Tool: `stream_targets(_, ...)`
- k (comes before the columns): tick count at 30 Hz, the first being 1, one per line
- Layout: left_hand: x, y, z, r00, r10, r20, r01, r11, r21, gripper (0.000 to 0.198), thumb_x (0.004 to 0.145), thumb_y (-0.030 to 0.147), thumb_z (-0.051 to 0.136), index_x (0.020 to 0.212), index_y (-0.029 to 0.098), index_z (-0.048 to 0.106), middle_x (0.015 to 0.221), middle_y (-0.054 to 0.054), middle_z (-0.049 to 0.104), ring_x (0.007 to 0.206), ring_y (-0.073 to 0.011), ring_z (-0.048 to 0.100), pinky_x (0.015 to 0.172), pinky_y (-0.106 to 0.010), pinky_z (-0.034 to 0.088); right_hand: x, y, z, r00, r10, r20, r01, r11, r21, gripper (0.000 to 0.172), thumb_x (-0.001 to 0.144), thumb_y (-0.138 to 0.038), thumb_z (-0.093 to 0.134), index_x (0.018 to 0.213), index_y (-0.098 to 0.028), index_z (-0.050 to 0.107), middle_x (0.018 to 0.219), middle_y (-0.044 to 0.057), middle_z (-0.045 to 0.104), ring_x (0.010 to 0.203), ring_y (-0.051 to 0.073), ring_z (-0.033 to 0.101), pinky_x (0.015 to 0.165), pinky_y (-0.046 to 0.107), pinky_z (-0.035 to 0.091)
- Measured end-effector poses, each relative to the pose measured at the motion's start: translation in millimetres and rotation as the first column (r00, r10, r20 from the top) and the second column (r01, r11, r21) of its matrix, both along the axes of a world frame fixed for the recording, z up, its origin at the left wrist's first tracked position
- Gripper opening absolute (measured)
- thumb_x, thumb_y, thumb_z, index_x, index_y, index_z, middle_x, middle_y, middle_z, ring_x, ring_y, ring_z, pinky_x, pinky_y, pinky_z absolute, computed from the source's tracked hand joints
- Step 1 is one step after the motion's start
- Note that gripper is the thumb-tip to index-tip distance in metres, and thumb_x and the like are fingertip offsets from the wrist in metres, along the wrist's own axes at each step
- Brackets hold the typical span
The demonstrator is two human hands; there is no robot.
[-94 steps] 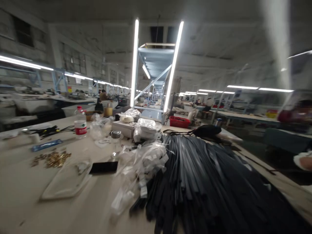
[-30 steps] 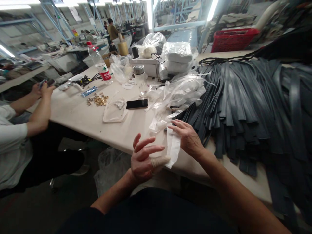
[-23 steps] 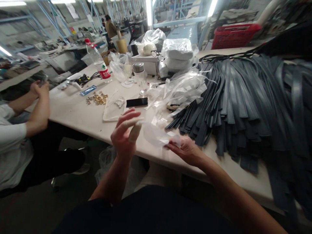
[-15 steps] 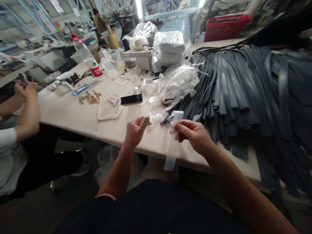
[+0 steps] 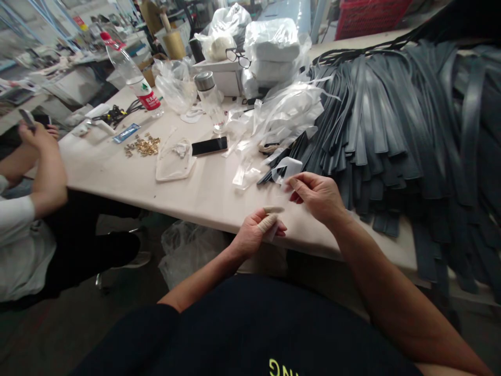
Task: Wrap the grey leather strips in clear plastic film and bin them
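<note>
A translucent white strip point(image 5: 293, 166) is pinched in my right hand point(image 5: 315, 194), its upper end curling up above the fingers. Lower down and to the left, my left hand point(image 5: 259, 228) is closed on the strip's hanging end, with pale coverings on its thumb and a fingertip. Both hands are over the table's front edge. Just behind them lies a heap of similar clear plastic strips point(image 5: 282, 117). Close to my right hand, a large pile of dark grey straps point(image 5: 364, 125) spreads over the table and hangs off its edge.
On the pale table point(image 5: 117, 175) are a phone point(image 5: 210, 146), a glass bottle point(image 5: 211, 102), small gold metal pieces point(image 5: 146, 146), a plastic bottle point(image 5: 135, 78) and eyeglasses point(image 5: 238, 57). A red basket point(image 5: 370, 18) stands behind. At left, another person's hands point(image 5: 39, 136) hold a phone.
My left hand has moved right and down and closed on the strip's lower part. The right hand has shifted slightly up with the strip. The view has tilted down.
</note>
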State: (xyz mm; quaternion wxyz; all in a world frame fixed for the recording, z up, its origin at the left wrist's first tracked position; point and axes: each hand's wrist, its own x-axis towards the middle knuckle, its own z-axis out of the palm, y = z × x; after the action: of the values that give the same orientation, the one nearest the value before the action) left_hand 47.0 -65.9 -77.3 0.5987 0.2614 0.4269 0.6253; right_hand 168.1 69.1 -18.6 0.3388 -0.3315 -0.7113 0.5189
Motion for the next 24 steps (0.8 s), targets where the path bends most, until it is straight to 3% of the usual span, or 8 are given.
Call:
stream_targets(4, 1.4, -5.1, 8.5, 0.982, -0.175, -0.071, 0.169, 0.982, -0.083, 0.054, 0.072, 0.048, 0.081, 0.113, 0.014, 0.069, 0.074, -0.004, 0.072, 0.066, -0.0137, 0.065, 0.07, -0.027, 0.051, -0.9, -1.6, 0.9, 0.999, 0.034, 0.023, -0.034, 0.999, 0.016, 0.029, 0.087, -0.045, 0.062, 0.081, -0.017, 0.068, 0.072, 0.002, 0.069, 0.055, 0.011, 0.058, 0.052, 0.024, 0.045)
stream_targets(9, 0.8, -5.1, 10.2, 0.903, -0.374, -0.212, 0.343, 0.924, -0.171, 0.044, 0.07, 0.055, 0.079, 0.076, 0.012, 0.074, 0.069, -0.005, 0.069, 0.065, -0.015, 0.063, 0.072, -0.029, 0.05, -2.7, -5.9, -0.4, 0.993, 0.098, 0.06, -0.102, 0.993, 0.065, 0.027, 0.088, -0.043, 0.059, 0.079, -0.019, 0.067, 0.071, 0.002, 0.069, 0.056, 0.013, 0.061, 0.053, 0.025, 0.046)
stream_targets(14, -2.7, -10.7, 9.0, 0.846, -0.413, -0.337, 0.351, 0.907, -0.232, 0.041, 0.07, 0.053, 0.077, 0.078, 0.012, 0.078, 0.07, -0.005, 0.071, 0.065, -0.0156, 0.061, 0.069, -0.028, 0.047, -3.9, -5.3, -10.6, 0.981, 0.149, 0.122, -0.162, 0.981, 0.109, 0.029, 0.091, -0.042, 0.054, 0.081, -0.018, 0.066, 0.07, 0.003, 0.068, 0.056, 0.013, 0.062, 0.053, 0.025, 0.048)
stream_targets(17, -7.1, -17.4, 12.6, 0.878, -0.413, -0.242, 0.376, 0.908, -0.185, 0.034, 0.068, 0.046, 0.08, 0.078, 0.013, 0.079, 0.07, -0.005, 0.072, 0.063, -0.0145, 0.061, 0.067, -0.026, 0.046, -6.1, -1.3, -13.8, 0.97, 0.18, 0.166, -0.203, 0.97, 0.136, 0.03, 0.092, -0.041, 0.052, 0.081, -0.017, 0.066, 0.069, 0.003, 0.068, 0.056, 0.014, 0.062, 0.054, 0.025, 0.05)
stream_targets(19, -17.7, -20.3, 16.4, 0.926, -0.349, -0.142, 0.335, 0.936, -0.112, 0.03, 0.067, 0.041, 0.081, 0.071, 0.012, 0.078, 0.066, -0.005, 0.071, 0.061, -0.0139, 0.061, 0.066, -0.025, 0.047, -7.7, 3.5, -13.6, 0.959, 0.2, 0.201, -0.231, 0.962, 0.144, 0.03, 0.092, -0.041, 0.052, 0.082, -0.017, 0.067, 0.069, 0.003, 0.069, 0.057, 0.014, 0.064, 0.056, 0.025, 0.052)
stream_targets(21, -40.5, -22.2, 24.3, 0.981, -0.177, -0.08, 0.173, 0.984, -0.046, 0.032, 0.063, 0.043, 0.083, 0.062, 0.013, 0.073, 0.058, -0.004, 0.067, 0.054, -0.0122, 0.057, 0.059, -0.024, 0.046, -8.6, 11.0, -12.3, 0.949, 0.206, 0.239, -0.247, 0.956, 0.158, 0.03, 0.093, -0.042, 0.05, 0.085, -0.017, 0.067, 0.073, 0.003, 0.071, 0.059, 0.015, 0.067, 0.057, 0.025, 0.054)
stream_targets(23, -77.1, -26.6, 39.7, 0.993, 0.11, -0.037, -0.11, 0.994, 0.024, 0.038, 0.057, 0.047, 0.088, 0.056, 0.015, 0.068, 0.053, -0.002, 0.063, 0.048, -0.0103, 0.053, 0.053, -0.023, 0.044, -8.6, 20.7, -10.4, 0.939, 0.187, 0.287, -0.247, 0.95, 0.19, 0.03, 0.094, -0.041, 0.048, 0.088, -0.018, 0.067, 0.077, 0.004, 0.073, 0.061, 0.016, 0.069, 0.056, 0.026, 0.055)
stream_targets(24, -99.5, -31.4, 50.1, 0.946, 0.325, -0.001, -0.324, 0.941, 0.093, 0.041, 0.053, 0.049, 0.09, 0.054, 0.016, 0.064, 0.051, 0.0, 0.062, 0.049, -0.0102, 0.053, 0.053, -0.023, 0.044, -8.3, 26.0, -9.2, 0.934, 0.163, 0.317, -0.24, 0.945, 0.22, 0.03, 0.094, -0.04, 0.048, 0.089, -0.018, 0.068, 0.078, 0.004, 0.074, 0.062, 0.016, 0.07, 0.056, 0.026, 0.055)
